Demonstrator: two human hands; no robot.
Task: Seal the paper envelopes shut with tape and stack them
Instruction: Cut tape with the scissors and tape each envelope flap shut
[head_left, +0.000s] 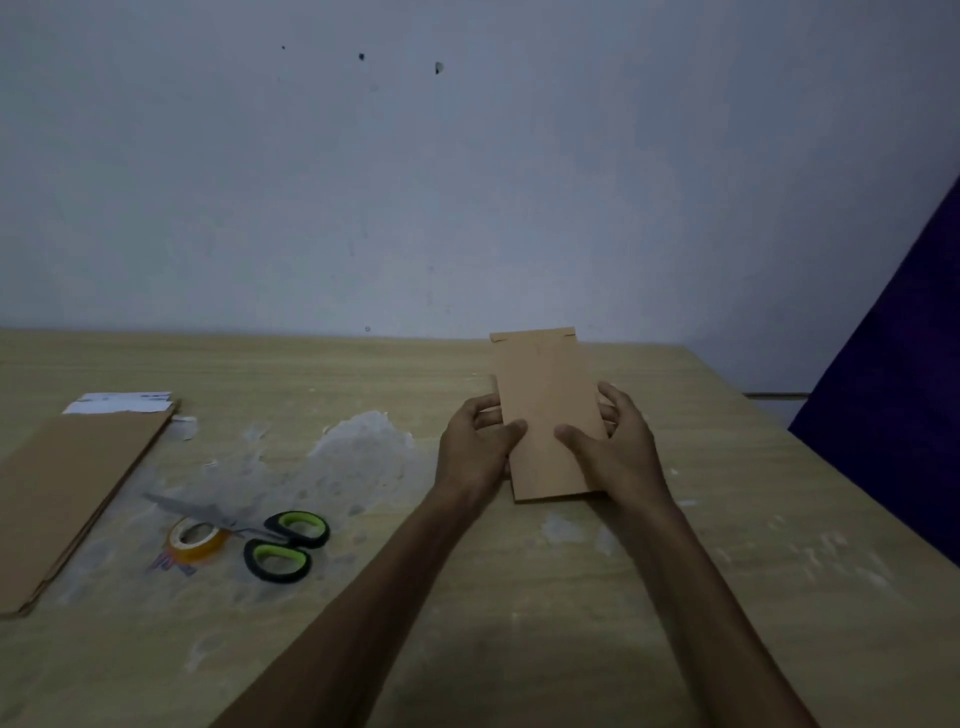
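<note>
A flat brown paper envelope (545, 410) is gripped by the left hand (478, 441) and right hand (618, 441); green-handled black scissors (270, 535), laid over an orange tape roll (200, 540), are seen left beside a cut-off brown envelope stack (72, 488).

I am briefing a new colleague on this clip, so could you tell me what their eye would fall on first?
First, the brown envelope held up right of centre, gripped by the left hand and right hand. Next, the green-handled scissors lying against a tape roll on the table, with a stack of envelopes at far left.

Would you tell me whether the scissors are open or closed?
Closed: the scissors lie flat on the table, blades together, across the tape roll.
</note>
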